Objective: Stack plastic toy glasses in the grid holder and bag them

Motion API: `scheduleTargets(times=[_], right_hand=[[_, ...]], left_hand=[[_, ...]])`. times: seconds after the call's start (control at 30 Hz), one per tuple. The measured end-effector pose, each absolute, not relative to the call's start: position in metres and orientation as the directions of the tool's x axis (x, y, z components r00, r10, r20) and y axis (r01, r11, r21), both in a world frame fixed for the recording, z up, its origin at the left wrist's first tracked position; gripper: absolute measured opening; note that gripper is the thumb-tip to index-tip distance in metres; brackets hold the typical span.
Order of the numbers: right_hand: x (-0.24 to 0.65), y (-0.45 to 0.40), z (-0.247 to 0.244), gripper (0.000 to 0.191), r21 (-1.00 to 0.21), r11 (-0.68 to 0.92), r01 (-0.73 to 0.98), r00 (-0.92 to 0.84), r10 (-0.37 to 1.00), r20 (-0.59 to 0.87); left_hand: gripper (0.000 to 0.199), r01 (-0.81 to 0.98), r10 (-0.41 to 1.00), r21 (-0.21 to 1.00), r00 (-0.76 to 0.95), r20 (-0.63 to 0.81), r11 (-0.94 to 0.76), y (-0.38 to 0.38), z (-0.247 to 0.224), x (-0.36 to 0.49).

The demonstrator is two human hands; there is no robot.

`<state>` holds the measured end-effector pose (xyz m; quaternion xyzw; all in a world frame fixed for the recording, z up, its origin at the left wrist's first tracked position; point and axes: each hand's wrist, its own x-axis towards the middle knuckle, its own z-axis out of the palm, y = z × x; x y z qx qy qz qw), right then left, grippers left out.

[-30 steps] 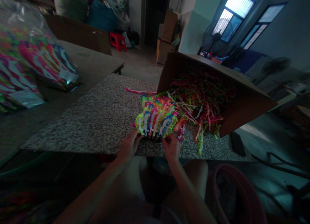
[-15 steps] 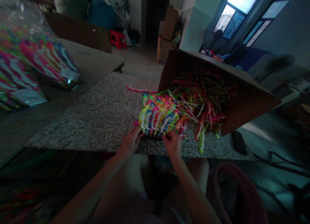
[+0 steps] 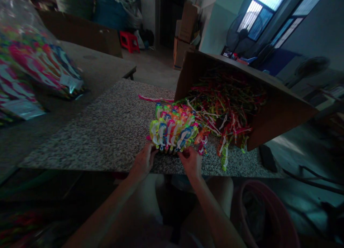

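A row of bright plastic loop-shaped pieces point(image 3: 172, 130), yellow, blue, pink and orange with white strips, lies on the speckled tabletop point(image 3: 102, 122) in front of me. Their exact kind is hard to tell. My left hand point(image 3: 145, 158) pinches the near left corner of the row, fingers closed. At the near right corner, the fingertips of my right hand point(image 3: 191, 160) are pressed together on it. Dark ends of the pieces show between both hands. Just to the right, loose colourful strips point(image 3: 225, 133) spill out of a tipped cardboard box point(image 3: 279, 112).
Clear bags of similar pieces point(image 3: 51, 65) stand on a table at the left. A dark flat object point(image 3: 267, 158) lies near the right end of the tabletop. Below it is a pink tub point(image 3: 282, 219). A red stool point(image 3: 129, 41) and cartons point(image 3: 181, 53) stand behind.
Both hands keep their grip at the near corners of the row. The left end of the row has spread slightly leftward with my left hand; the view has shifted a little.
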<state>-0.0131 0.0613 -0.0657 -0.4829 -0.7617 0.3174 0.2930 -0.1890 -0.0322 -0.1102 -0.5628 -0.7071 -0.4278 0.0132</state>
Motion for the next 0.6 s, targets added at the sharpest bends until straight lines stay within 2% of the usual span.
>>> scheduleTargets(times=[0.2, 0.47, 0.6], right_hand=[[-0.017, 0.068, -0.06, 0.007, -0.677, 0.369, 0.637, -0.417, 0.904, 0.1], [-0.014, 0.076, -0.053, 0.015, -0.589, 0.422, 0.689, -0.503, 0.864, 0.029], [-0.016, 0.081, -0.055, 0.018, -0.62, 0.407, 0.671, -0.5, 0.866, 0.027]], left_hand=[[0.013, 0.829, 0.796, 0.56, -0.336, 0.503, -0.004, -0.031, -0.112, -0.189], [0.019, 0.827, 0.869, 0.55, -0.352, 0.348, 0.115, -0.027, -0.101, -0.187], [0.024, 0.832, 0.857, 0.519, -0.402, 0.321, 0.195, -0.028, -0.1, -0.186]])
